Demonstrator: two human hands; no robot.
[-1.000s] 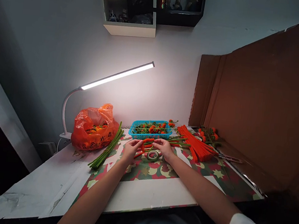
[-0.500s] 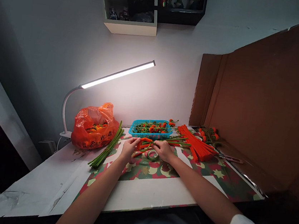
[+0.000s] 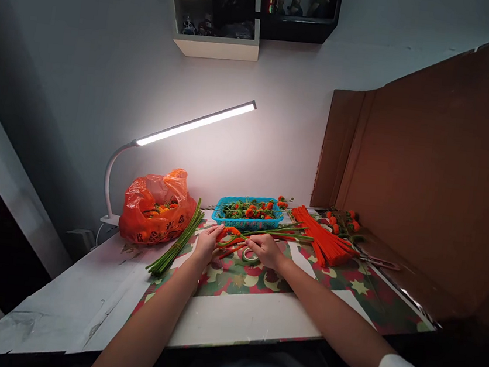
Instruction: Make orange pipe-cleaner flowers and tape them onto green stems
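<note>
My left hand (image 3: 208, 242) is closed on a curled orange fuzzy strip (image 3: 233, 231), which looks like a chenille stem. A thin green strand loops below the strip. My right hand (image 3: 265, 249) pinches near the strand's right end; what lies between its fingertips is too small to make out. Just under the hands, a roll of tape (image 3: 250, 255) rests on the patterned cloth, partly covered by the right hand. Loose green stems (image 3: 294, 231) and orange strips lie behind and beside the right hand.
A blue basket (image 3: 246, 225) of orange flowers stands behind the hands. To the left are a bundle of green stems (image 3: 178, 244), an orange plastic bag (image 3: 153, 208) and a lamp (image 3: 196, 123). On the right lie orange chenille stems (image 3: 324, 238), scissors (image 3: 379, 261) and a cardboard wall (image 3: 431, 169).
My left hand has shifted slightly left and the orange strip now curves more. The right hand has come slightly left and lower, over part of the tape roll. The view has shifted a little.
</note>
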